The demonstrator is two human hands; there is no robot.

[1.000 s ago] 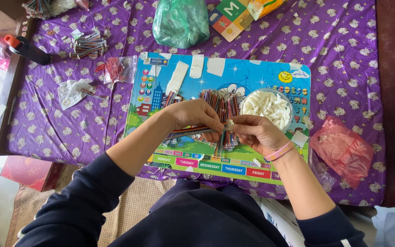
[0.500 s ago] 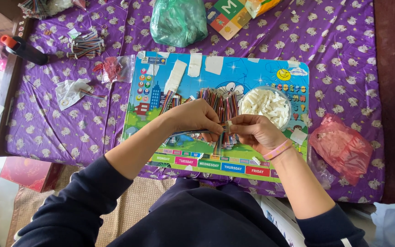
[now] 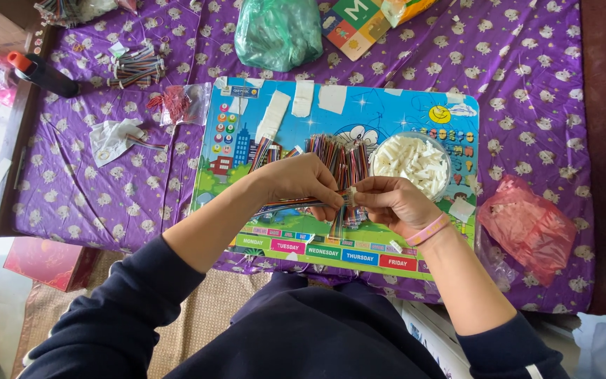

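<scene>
My left hand (image 3: 301,184) pinches a thin bundle of coloured wires (image 3: 289,205) that runs leftward under my fingers. My right hand (image 3: 393,203) meets it at the wire ends and grips a small white connector (image 3: 349,196) there. Both hands hover over a colourful cartoon board (image 3: 247,133). Behind them a heap of coloured wire pieces (image 3: 338,156) lies on the board. A clear round bowl of white connectors (image 3: 415,163) stands just right of the heap. A pink band circles my right wrist.
A purple patterned cloth (image 3: 71,196) covers the table. A green plastic bag (image 3: 278,31) lies at the back, a red bag (image 3: 531,224) at the right, a wire bundle (image 3: 135,67) and a small red bag (image 3: 177,105) at the left, a black marker (image 3: 40,74) near the left edge.
Both hands stay together over the board with barely any shift. The fingers work at the wire ends; the view has drifted slightly.
</scene>
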